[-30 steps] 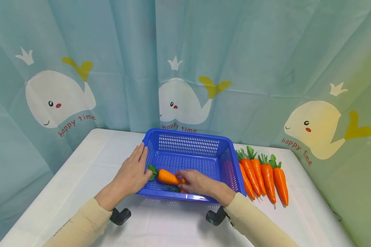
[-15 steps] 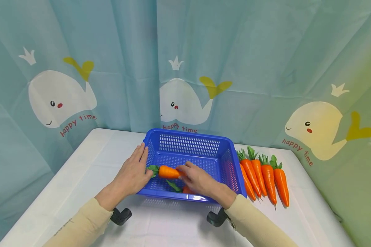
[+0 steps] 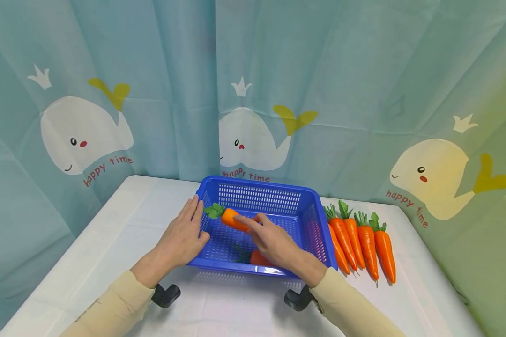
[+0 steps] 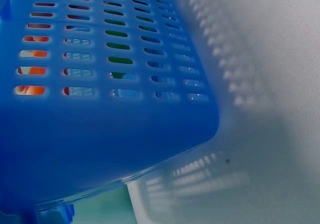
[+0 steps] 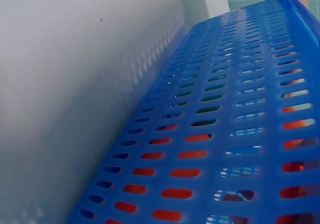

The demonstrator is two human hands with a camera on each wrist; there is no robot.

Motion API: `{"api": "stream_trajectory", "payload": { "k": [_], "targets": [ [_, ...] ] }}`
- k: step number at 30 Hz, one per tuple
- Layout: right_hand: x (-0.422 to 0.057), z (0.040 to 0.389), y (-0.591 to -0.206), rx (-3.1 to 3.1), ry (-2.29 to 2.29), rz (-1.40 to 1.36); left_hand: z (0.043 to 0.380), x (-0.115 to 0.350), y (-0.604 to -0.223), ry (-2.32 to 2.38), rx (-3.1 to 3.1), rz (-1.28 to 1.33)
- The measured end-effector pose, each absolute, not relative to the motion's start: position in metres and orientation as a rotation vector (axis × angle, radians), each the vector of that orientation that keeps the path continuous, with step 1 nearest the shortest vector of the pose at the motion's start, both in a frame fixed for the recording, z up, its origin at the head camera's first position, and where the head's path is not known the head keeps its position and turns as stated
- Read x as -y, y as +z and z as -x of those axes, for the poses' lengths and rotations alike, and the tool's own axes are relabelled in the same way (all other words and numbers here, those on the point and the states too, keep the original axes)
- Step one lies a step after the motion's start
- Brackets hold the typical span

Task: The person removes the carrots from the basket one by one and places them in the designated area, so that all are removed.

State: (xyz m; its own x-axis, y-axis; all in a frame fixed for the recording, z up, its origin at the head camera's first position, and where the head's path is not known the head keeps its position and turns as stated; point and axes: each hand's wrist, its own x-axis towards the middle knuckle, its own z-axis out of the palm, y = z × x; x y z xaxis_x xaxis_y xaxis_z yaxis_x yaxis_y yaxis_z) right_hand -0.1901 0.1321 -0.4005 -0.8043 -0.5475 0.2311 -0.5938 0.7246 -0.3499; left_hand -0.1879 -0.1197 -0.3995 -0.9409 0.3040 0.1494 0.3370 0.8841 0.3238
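Note:
In the head view my right hand (image 3: 275, 241) reaches over the front rim of a blue slotted plastic basket (image 3: 261, 183) and grips an orange carrot (image 3: 231, 217). The carrot's leafy green top points left, and my fingers cover its tip end. A second carrot (image 3: 259, 259) lies along the basket's front wall, partly under my hand. My left hand (image 3: 182, 238) rests on the left rim with its fingers straight. Both wrist views face the basket's outer wall (image 4: 110, 129), with orange and green showing through the slots; neither hand's grip is visible there.
Several carrots (image 3: 366, 248) with green tops lie side by side on the white table (image 3: 244, 309), just right of the basket. A blue-green curtain (image 3: 346, 70) with whale prints hangs behind the table and along its sides.
My right hand has raised the carrot from low near the front wall and moved it toward the back of the basket. The second carrot is now more exposed. My left hand stays on the rim.

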Motion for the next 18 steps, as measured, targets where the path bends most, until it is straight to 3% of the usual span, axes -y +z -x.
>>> {"api": "stream_trajectory", "payload": {
  "k": [18],
  "targets": [
    [-0.152, 0.192, -0.391, 2.663, 0.663, -0.822, 0.187, 0.120, -0.400, -0.567, 2.918, 0.518]
  ]
}}
